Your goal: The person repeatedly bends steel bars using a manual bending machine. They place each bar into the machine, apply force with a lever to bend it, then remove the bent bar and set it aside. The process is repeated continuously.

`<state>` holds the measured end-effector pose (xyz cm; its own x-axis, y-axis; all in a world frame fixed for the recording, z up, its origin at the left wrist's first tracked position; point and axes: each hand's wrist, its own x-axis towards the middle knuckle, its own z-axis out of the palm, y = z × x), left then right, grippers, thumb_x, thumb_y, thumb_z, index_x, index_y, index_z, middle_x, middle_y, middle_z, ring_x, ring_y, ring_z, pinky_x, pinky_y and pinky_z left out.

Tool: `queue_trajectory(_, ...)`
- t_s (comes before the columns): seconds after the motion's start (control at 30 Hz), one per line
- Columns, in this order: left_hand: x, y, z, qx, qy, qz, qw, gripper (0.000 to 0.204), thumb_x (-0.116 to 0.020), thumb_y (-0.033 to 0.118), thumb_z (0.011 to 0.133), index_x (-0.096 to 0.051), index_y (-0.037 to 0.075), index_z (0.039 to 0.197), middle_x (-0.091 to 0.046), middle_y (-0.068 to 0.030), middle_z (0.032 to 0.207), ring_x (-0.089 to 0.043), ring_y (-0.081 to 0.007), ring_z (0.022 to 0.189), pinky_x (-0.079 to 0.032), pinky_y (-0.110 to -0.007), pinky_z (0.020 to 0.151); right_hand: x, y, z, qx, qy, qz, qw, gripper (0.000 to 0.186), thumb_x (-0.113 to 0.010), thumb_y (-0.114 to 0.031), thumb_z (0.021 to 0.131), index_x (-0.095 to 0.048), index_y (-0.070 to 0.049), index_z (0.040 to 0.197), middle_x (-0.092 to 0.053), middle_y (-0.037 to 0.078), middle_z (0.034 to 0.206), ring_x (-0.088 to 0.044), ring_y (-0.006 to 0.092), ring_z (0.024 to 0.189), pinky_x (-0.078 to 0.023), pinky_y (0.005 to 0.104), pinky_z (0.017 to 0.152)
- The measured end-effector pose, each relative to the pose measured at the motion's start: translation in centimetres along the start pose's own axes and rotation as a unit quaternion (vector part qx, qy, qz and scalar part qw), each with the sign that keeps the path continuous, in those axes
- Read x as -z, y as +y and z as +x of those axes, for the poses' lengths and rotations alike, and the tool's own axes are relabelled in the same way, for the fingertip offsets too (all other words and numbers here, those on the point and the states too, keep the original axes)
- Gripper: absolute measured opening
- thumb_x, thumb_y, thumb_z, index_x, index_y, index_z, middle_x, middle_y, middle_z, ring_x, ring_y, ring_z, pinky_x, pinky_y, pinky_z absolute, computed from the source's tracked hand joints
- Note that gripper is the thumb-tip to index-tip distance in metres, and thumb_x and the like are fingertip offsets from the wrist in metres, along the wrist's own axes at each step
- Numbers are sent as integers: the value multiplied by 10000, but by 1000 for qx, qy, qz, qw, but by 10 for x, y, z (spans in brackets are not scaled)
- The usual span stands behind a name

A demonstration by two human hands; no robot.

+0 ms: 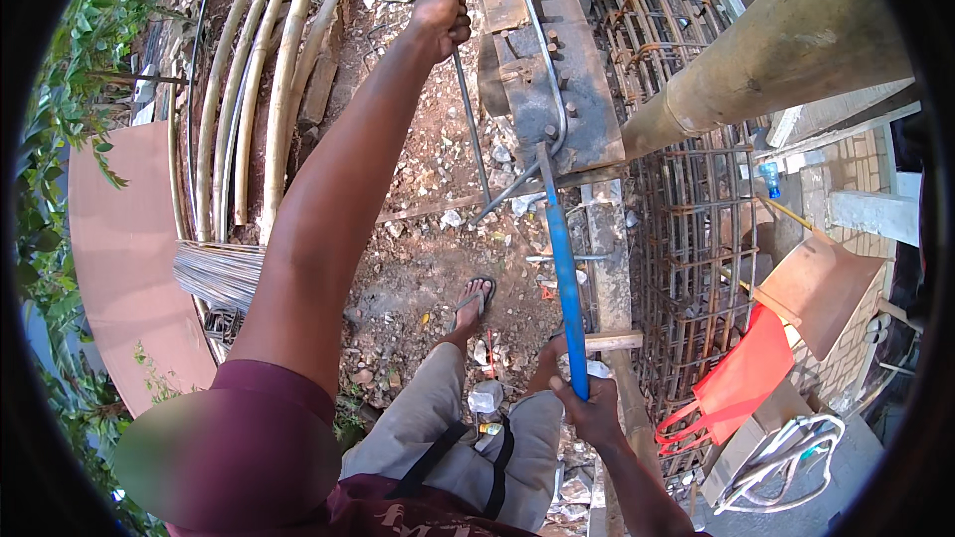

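Observation:
My left hand (441, 18), at the far end of my outstretched arm, is closed around a bent steel rebar rod (548, 45). The rod curves across a bending bench (595, 99) of wood and metal plate with several upright steel pins, then turns back at the near end. Another straight length of rod (470, 119) hangs down from below my left hand. Low and to the right, my right hand (591, 410) grips the end of a long blue-handled rebar bending bar (565, 288). The bar's metal head meets the rod beside a pin at the bench's near end.
Rebar cages (686, 239) run along the right, under a thick bamboo pole (766, 60). Bamboo poles (293, 80) and a bundle of thin rods (221, 273) lie left, by a brown panel (129, 249). A red bag (741, 378) and coiled white hose (791, 467) are lower right.

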<state>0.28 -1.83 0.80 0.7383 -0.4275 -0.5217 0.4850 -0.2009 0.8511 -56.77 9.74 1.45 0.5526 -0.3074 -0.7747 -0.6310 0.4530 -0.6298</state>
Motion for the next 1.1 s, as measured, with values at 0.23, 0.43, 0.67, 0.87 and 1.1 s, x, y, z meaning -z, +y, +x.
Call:
queue_trajectory(0.23, 6, -9, 7, -30, -38, -22, 999, 457, -688, 374, 1083, -411, 170, 781, -301, 77, 615, -222, -56, 447, -168, -239, 363, -105, 25, 34, 56, 3, 158, 986, 384, -813, -176, 986, -627, -83, 664, -574, -32, 563, -533, 57, 476, -382, 273, 459)
queue_trajectory(0.43, 4, -8, 5, -32, -15, -4, 999, 418, -671, 359, 1088, -447, 152, 803, -313, 65, 601, -240, -66, 439, -187, -249, 356, -244, 46, 83, 74, 33, 296, 952, 534, -822, -201, 989, -482, -90, 593, -462, -63, 549, -403, 43, 535, -311, 304, 507)
queue_trajectory(0.67, 8, -3, 8, 24, -27, -16, 999, 403, -700, 380, 1072, -481, 143, 831, -303, 81, 597, -223, -67, 443, -202, -262, 380, -191, 40, 59, 68, 41, 186, 979, 536, -803, -288, 1001, -533, -55, 601, -458, -36, 519, -424, 57, 508, -333, 340, 485)
queue_trajectory(0.87, 5, 0, 6, 58, -15, -4, 998, 369, -663, 391, 1092, -583, 68, 932, -321, 57, 646, -287, -81, 504, -388, -277, 472, -133, 3, 12, 138, 128, 11, 982, 371, -846, -283, 956, -747, -3, 734, -693, 57, 609, -619, 96, 537, -452, 330, 509)
queue_trajectory(1.1, 20, 83, -55, 149, -156, -100, 971, 347, -439, 277, 1160, -639, 12, 1063, -246, 114, 589, -273, -50, 471, -619, -357, 693, -108, -51, 0, 216, 215, -73, 950, 320, -870, -189, 925, -674, -14, 742, -611, 79, 606, -580, 138, 534, -457, 364, 529)
